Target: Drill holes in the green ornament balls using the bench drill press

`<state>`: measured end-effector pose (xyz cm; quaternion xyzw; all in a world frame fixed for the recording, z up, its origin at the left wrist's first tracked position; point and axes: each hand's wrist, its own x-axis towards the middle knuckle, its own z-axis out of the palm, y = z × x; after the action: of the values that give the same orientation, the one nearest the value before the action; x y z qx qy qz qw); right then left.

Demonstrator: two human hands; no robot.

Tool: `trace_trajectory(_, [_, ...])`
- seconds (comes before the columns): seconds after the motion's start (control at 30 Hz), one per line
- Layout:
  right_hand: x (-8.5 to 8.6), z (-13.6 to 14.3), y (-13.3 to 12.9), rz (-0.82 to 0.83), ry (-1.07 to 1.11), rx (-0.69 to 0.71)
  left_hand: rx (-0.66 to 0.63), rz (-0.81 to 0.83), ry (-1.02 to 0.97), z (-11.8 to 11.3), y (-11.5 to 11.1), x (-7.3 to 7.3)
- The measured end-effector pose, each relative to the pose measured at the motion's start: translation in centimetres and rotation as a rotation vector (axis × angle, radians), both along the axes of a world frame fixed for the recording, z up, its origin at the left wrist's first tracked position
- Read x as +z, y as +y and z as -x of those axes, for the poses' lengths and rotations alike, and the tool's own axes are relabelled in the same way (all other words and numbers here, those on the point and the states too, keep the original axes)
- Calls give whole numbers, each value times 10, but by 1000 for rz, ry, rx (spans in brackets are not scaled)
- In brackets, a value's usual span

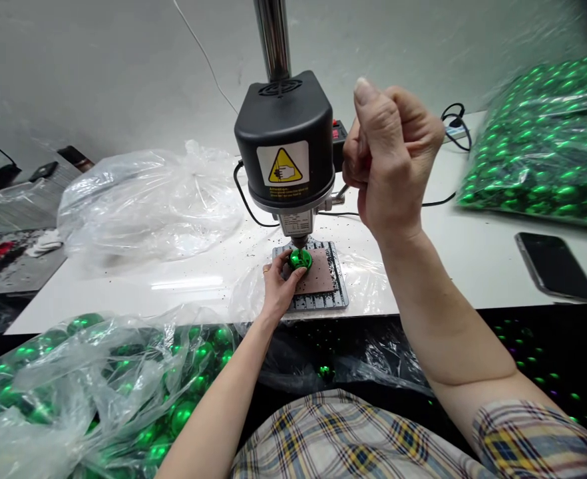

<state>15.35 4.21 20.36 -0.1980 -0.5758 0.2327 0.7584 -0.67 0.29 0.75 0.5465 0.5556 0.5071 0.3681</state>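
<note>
A small black bench drill press [283, 143] with a yellow warning label stands on the white table. Under its chuck [300, 242], a shiny green ball [301, 260] sits on a brown board [318, 276] over the slotted metal base [341, 286]. The fingers and thumb of my left hand [281, 283] pinch the ball from its left and near side. My right hand [396, 146] is raised in a fist at the press's right side, around the feed lever [342, 195]; its grip end is hidden in the fist. The drill tip meets the ball's top; whether it has entered cannot be made out.
A clear bag [98, 392] of green balls lies at front left, another full bag [548, 146] at back right. Crumpled clear plastic [148, 199] covers the table's left. A phone [556, 266] lies at right. Dark shavings and a black cable [438, 201] surround the press.
</note>
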Motion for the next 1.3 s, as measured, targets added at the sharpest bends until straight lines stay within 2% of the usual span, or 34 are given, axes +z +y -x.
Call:
trace_trajectory(0.27, [0, 0, 0, -4, 15, 28, -50, -177, 225, -4, -11, 0])
trace_trajectory(0.4, [0, 0, -1, 18, -1, 17, 2, -196, 275, -8, -14, -5])
trace_trajectory(0.73, [-1, 0, -5, -35, 21, 40, -26, -205, 171, -9, -9, -16])
trace_trajectory(0.97, [-24, 3, -33, -106, 27, -24, 2, -197, 191, -8, -9, -18])
trace_trajectory(1.3, [-50, 2, -32, -228, 7, -90, -12, -227, 184, -9, -8, -21])
